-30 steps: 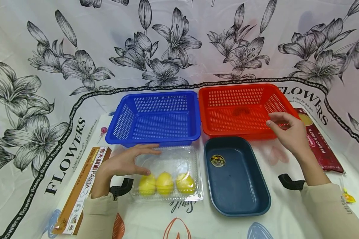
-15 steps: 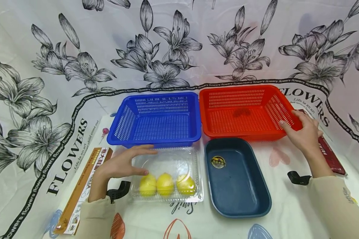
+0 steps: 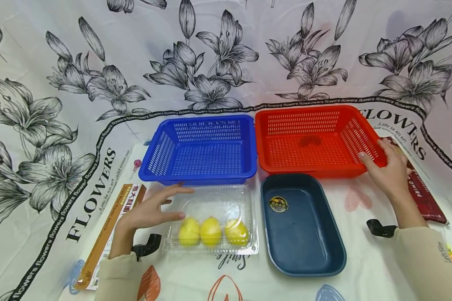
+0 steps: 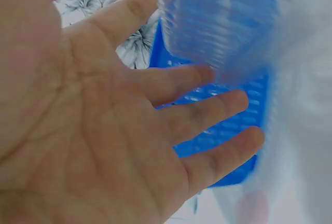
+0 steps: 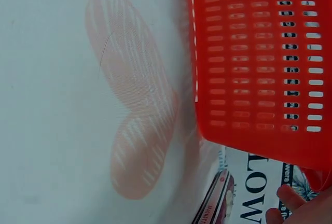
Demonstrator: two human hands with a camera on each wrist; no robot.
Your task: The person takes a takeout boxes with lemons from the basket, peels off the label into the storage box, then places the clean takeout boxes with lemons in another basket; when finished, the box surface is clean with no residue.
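Left fingers (image 4: 207,112) spread, nearly straight

White printed cloth (image 3: 188,278) covers the surface (image 3: 278,290). On it sit a blue basket (image 3: 199,177), red basket (image 3: 309,170), clear container (image 3: 211,202), dark tray (image 3: 301,238), pasta box (image 3: 107,232) and dark-red packet (image 3: 425,198).

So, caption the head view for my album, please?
Left hand at a clear box, right hand at a red basket.

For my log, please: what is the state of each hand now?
Left hand: open, at the clear container.
Right hand: at the red basket; open or closed cannot be told.
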